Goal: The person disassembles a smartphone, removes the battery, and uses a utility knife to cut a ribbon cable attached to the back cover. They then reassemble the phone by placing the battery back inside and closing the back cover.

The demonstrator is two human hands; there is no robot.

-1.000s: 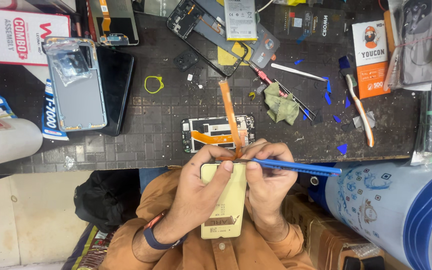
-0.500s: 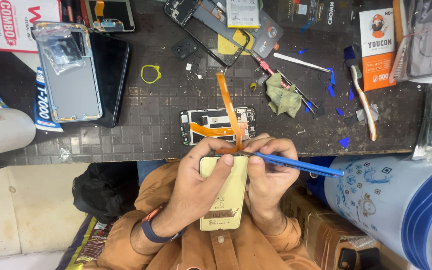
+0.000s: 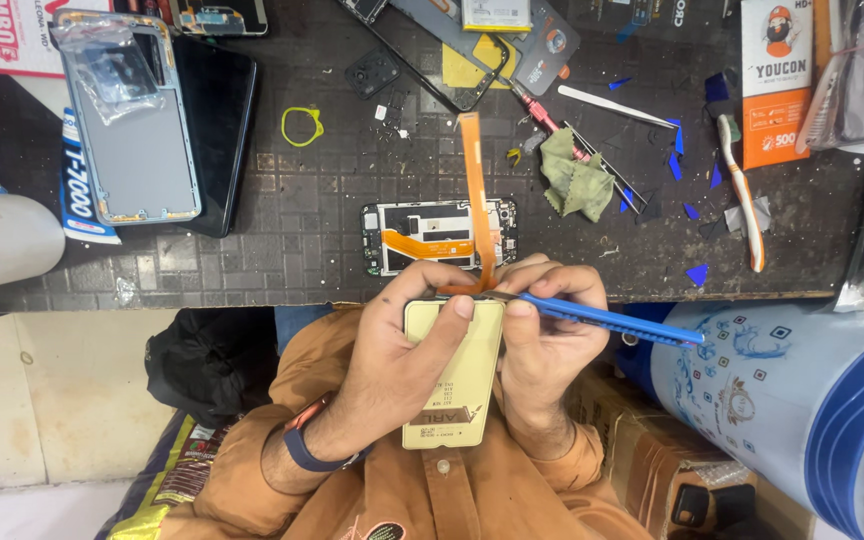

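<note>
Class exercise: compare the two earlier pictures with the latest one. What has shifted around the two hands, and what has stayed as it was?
Almost nothing moved. The left hand still presses the yellow battery with its thumb, and the right hand still holds the blue pry tool at the battery's top edge, where the orange flex cable rises. Only the camera view shifted slightly; the opened phone and green cloth stay put.

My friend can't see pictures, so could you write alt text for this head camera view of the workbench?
Seen from above, a person's left hand and right hand hold a pale yellow phone battery at the edge of a dark workbench, the right hand also gripping a blue plastic pry tool. An orange ribbon cable rises from the battery's top, past an opened phone frame.
</note>
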